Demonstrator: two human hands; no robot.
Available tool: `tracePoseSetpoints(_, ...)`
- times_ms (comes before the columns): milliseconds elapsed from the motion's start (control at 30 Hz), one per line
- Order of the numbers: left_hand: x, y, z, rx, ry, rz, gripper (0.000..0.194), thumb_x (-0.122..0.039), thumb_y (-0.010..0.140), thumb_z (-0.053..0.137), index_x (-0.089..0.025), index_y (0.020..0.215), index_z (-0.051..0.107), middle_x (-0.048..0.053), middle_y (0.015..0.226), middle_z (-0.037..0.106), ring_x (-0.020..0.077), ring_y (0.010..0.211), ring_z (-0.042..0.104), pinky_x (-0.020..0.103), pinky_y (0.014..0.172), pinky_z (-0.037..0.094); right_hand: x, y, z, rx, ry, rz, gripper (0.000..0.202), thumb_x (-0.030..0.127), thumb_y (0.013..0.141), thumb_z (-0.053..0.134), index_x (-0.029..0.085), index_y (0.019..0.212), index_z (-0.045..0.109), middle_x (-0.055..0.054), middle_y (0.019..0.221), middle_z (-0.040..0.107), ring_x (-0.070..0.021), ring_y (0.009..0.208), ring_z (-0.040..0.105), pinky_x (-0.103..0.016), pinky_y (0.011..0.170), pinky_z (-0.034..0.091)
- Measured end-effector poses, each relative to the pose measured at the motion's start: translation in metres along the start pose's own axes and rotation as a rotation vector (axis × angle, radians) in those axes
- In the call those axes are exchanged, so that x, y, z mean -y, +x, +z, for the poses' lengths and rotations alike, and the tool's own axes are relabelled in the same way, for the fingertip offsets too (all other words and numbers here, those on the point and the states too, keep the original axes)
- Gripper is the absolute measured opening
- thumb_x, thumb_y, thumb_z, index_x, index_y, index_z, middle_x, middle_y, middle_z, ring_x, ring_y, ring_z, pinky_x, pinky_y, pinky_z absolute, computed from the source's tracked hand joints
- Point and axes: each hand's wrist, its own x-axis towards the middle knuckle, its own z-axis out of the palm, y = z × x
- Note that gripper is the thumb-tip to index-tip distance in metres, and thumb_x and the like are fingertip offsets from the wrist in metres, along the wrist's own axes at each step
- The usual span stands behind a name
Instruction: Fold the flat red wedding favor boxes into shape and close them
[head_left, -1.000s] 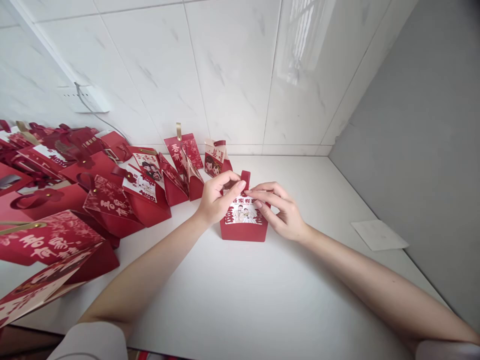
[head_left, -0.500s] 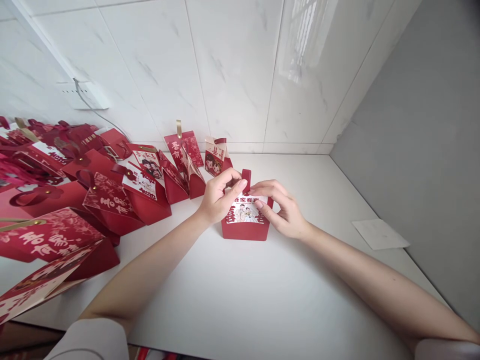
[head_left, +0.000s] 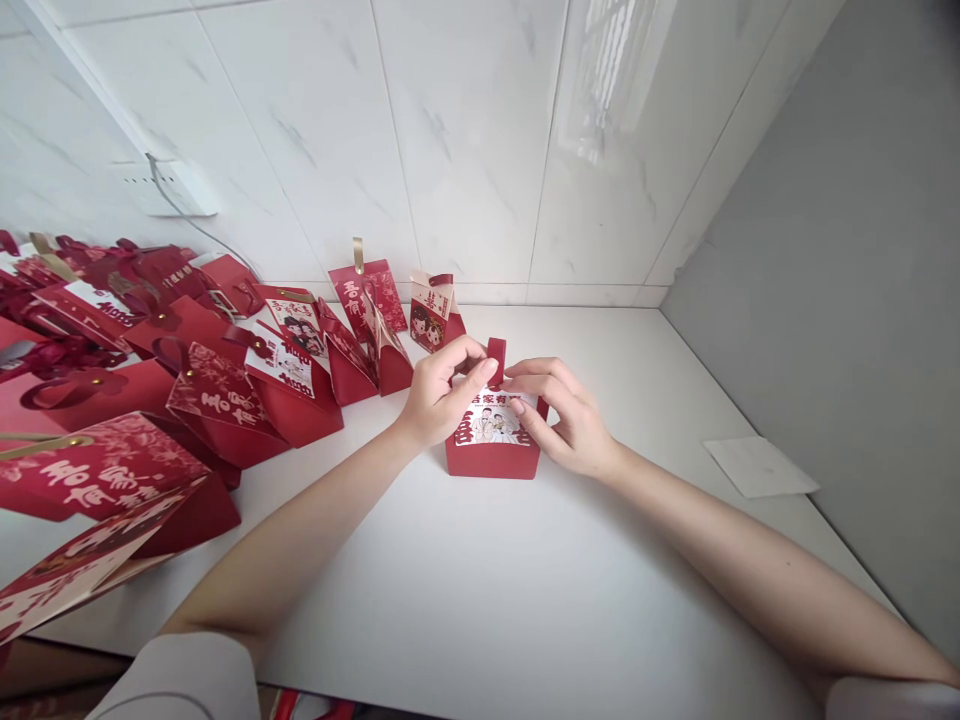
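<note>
- A small red gift box [head_left: 493,450] stands upright on the white tabletop [head_left: 480,580], roughly at the middle of the view and just short of the tiled wall [head_left: 465,140] at 12 o'clock.
- The box's front face carries a white label with a cartoon couple and red characters; a short red tab [head_left: 496,350] rises from its top.
- The left hand [head_left: 442,392] comes in from 7 o'clock and rests on the box's upper left corner, fingers curled, thumb and forefinger pinched together on the top flap just beside the tab.
- The right hand [head_left: 566,415] comes in from 4 o'clock and covers the upper right corner, fingers bent and drawn in, the tips pressed to the top edge of the label.
- The fingertips of the two hands nearly meet above the label; whether either actually grips the tab itself cannot be told.
- At 9 to 10 o'clock of the box, a heap of red gift boxes [head_left: 150,380] with ribbons and gold handles lies crowded, some upright, some tipped.
- Two more folded boxes [head_left: 409,315] stand near the wall at 11 o'clock.
- A white sheet of paper [head_left: 759,466] lies flat at 3 o'clock, well apart from the hands, near the grey side wall [head_left: 847,300].
- A white wall socket [head_left: 176,190] with a cable sits on the tiles at 10 o'clock.
</note>
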Motion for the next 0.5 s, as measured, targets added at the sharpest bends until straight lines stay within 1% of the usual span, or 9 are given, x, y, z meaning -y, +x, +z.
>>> tracePoseSetpoints(100,-0.002,0.0,0.0,0.004,0.007,0.007,0.025,-0.04,0.092,0.058,-0.02,0.077,0.052,-0.001,0.068,0.05,0.0113,0.059,0.046,0.026,0.057,0.039,0.003,0.002,-0.001,-0.022,-0.003,0.028,0.017,0.021,0.096,0.053,0.027,0.11,0.061,-0.009,0.11,0.063,-0.0227,0.099,0.064,-0.04,0.081,0.056)
tracePoseSetpoints(167,-0.004,0.001,0.0,0.01,0.015,0.016,0.025,-0.04,0.092,0.059,-0.02,0.077,0.052,-0.001,0.069,0.052,0.0113,0.06,0.047,0.026,0.058,0.04,0.005,0.003,-0.002,-0.038,-0.05,0.024,0.016,0.02,0.095,0.055,0.026,0.108,0.062,-0.009,0.111,0.063,-0.0229,0.096,0.064,-0.04,0.08,0.054)
tracePoseSetpoints(300,-0.006,0.0,0.001,0.004,0.03,0.01,0.026,-0.041,0.092,0.058,-0.02,0.077,0.053,0.0,0.069,0.052,0.0116,0.06,0.048,0.026,0.057,0.04,0.006,0.0,-0.004,-0.031,-0.236,-0.062,0.016,0.022,0.094,0.056,0.028,0.107,0.062,-0.008,0.113,0.065,-0.0243,0.091,0.063,-0.042,0.078,0.049)
tracePoseSetpoints(400,-0.005,-0.001,0.002,0.003,0.026,0.001,0.026,-0.042,0.092,0.058,-0.02,0.078,0.053,-0.001,0.068,0.052,0.0113,0.06,0.047,0.026,0.056,0.039,0.002,-0.001,-0.003,-0.019,-0.306,-0.094,0.015,0.022,0.093,0.057,0.028,0.106,0.061,-0.008,0.112,0.065,-0.0238,0.088,0.062,-0.041,0.073,0.047)
tracePoseSetpoints(467,-0.004,-0.001,0.002,-0.008,0.023,-0.009,0.026,-0.042,0.091,0.058,-0.02,0.078,0.054,-0.001,0.067,0.05,0.0108,0.059,0.046,0.025,0.055,0.038,-0.002,-0.001,-0.001,-0.031,-0.335,-0.118,0.011,0.022,0.091,0.059,0.027,0.101,0.061,-0.008,0.112,0.065,-0.0239,0.088,0.062,-0.042,0.074,0.047)
tracePoseSetpoints(500,-0.003,0.0,0.001,-0.014,0.019,-0.016,0.027,-0.042,0.091,0.059,-0.02,0.077,0.054,-0.002,0.066,0.05,0.0106,0.058,0.046,0.025,0.055,0.038,-0.004,0.0,0.0,-0.049,-0.344,-0.133,0.01,0.021,0.09,0.06,0.027,0.099,0.061,-0.009,0.113,0.065,-0.0244,0.09,0.062,-0.044,0.078,0.048)
